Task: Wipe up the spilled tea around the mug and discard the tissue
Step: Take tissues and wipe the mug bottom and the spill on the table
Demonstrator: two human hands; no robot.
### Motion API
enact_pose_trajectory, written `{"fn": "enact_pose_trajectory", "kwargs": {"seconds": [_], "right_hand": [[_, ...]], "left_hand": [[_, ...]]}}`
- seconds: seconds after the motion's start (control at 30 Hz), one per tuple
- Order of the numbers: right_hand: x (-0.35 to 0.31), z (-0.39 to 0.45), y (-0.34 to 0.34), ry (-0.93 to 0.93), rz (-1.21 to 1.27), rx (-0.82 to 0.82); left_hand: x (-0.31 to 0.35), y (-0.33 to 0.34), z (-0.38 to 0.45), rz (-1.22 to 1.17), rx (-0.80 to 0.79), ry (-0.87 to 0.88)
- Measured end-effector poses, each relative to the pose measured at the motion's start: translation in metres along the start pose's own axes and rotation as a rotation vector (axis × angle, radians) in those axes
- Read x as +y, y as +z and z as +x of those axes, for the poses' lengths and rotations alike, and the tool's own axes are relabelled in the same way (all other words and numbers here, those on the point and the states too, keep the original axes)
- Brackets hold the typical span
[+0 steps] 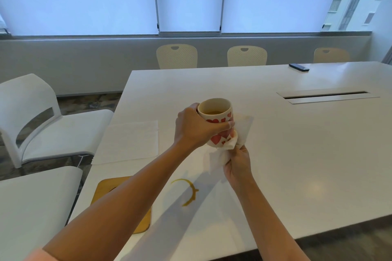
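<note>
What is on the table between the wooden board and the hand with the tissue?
In the head view, a brown tea ring lies there, between the wooden board and the right hand holding the tissue.

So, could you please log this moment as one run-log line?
left hand: holds mug lifted | right hand: wipes mug base with tissue | tea ring: on table, unwiped

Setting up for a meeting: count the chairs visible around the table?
5: three chairs along the far side, two white ones left. Others may be out of view.
</note>
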State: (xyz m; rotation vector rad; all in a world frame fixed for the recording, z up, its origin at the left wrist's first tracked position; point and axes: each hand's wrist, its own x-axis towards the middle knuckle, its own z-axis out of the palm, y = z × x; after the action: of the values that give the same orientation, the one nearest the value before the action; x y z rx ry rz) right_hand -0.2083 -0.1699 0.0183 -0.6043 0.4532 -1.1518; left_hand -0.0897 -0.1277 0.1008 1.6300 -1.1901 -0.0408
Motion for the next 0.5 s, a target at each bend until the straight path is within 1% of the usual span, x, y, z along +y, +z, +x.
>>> {"fn": "enact_pose_trajectory", "kwargs": {"seconds": [0.2, 0.33, 0.43, 0.5], "right_hand": [[0.003, 0.0, 0.005, 0.03, 0.088, 0.009], [0.004, -0.001, 0.01, 0.11, 0.051, 0.064], [0.003, 0.0, 0.013, 0.177, 0.07, 0.056], [0.005, -0.001, 0.013, 0.221, 0.054, 0.019]], "left_hand": [[0.002, 0.001, -0.001, -0.008, -0.007, -0.004], [0.0, 0.003, -0.004, -0.029, -0.007, -0.025], [0.0, 0.003, -0.006, -0.028, 0.003, -0.033], [0.0, 0.002, -0.006, -0.034, 0.014, -0.054]]}}
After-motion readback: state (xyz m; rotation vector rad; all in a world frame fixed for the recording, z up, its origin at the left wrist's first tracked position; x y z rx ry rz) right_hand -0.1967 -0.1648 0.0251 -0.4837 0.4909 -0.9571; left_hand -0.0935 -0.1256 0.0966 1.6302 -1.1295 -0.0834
